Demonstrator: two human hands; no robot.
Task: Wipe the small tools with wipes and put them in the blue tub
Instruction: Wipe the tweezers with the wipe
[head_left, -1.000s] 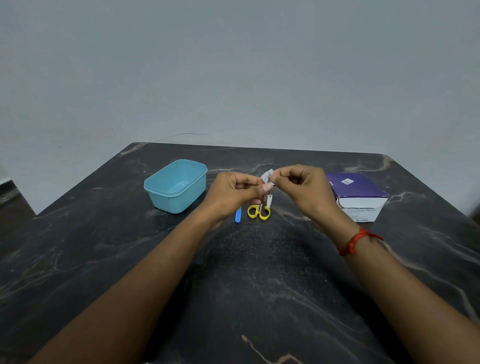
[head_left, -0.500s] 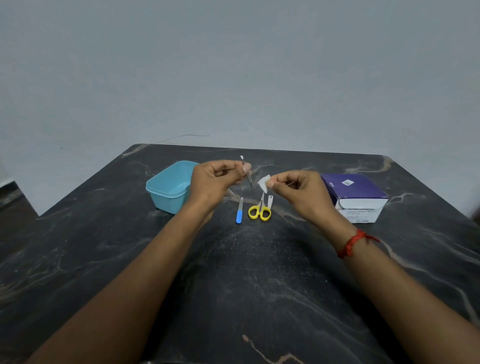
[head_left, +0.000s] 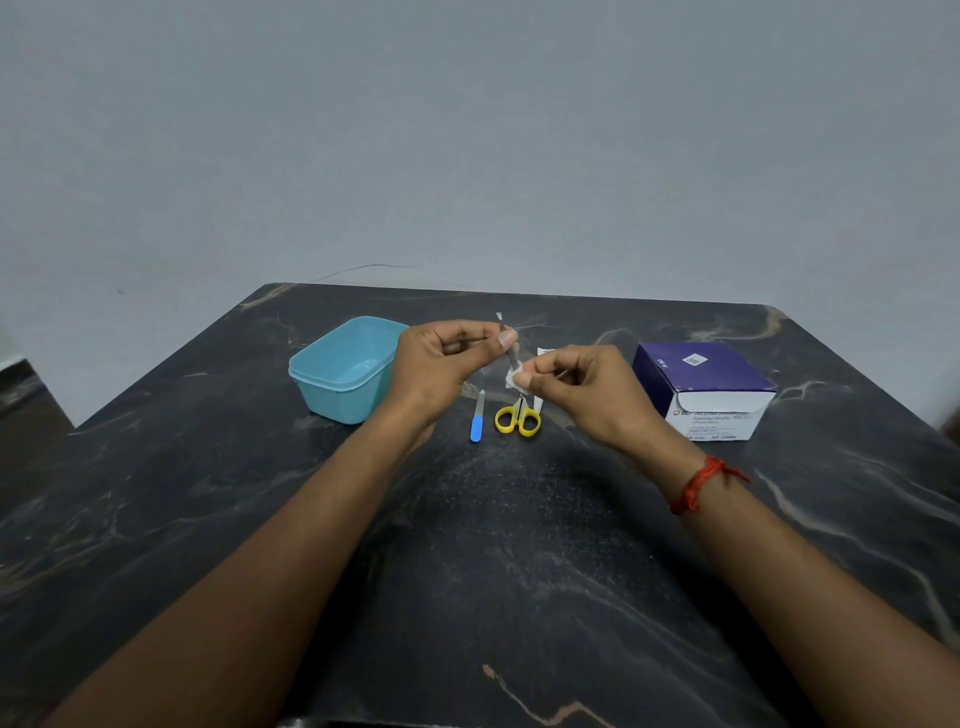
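A thin metal tool (head_left: 505, 340) is pinched in the curled fingers of the left hand (head_left: 441, 364), just right of the blue tub (head_left: 332, 387). The right hand (head_left: 576, 395) pinches a white wipe (head_left: 513, 378) against its lower end. Wiping seems underway. The tub looks empty, and the scissors (head_left: 518, 419) and a blue-handled file (head_left: 476, 422) wait on the surface (head_left: 467, 571) right of the tub. The tool's lower tip is hidden.

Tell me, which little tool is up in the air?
The thin metal tool, pinched in the left hand above the table. The blue-handled file and yellow-handled scissors lie flat on it.
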